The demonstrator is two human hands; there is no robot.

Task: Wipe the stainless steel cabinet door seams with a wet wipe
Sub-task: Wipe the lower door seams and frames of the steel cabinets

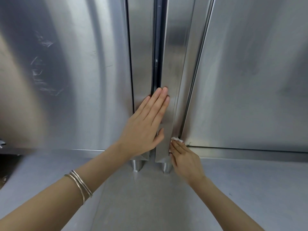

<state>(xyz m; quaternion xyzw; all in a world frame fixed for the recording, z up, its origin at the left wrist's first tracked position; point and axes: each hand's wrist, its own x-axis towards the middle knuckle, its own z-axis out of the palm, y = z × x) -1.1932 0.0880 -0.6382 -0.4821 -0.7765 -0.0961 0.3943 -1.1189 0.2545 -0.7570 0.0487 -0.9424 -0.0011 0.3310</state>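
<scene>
Two stainless steel cabinet doors meet in front of me, with a dark centre seam (156, 60) between their raised vertical handle strips. My left hand (145, 124) lies flat, fingers straight, across both strips near their lower ends. My right hand (185, 157) holds a small white wet wipe (177, 139) against the bottom of the right strip, where the seam (191, 90) between the strip and the right door panel (250, 72) ends. Most of the wipe is hidden under my fingers.
The left door panel (66, 72) shows scratch marks. A steel counter (150, 197) runs below the doors, with two short round steel legs (137, 165) under the strips. A dark object (3, 144) sits at the far left edge.
</scene>
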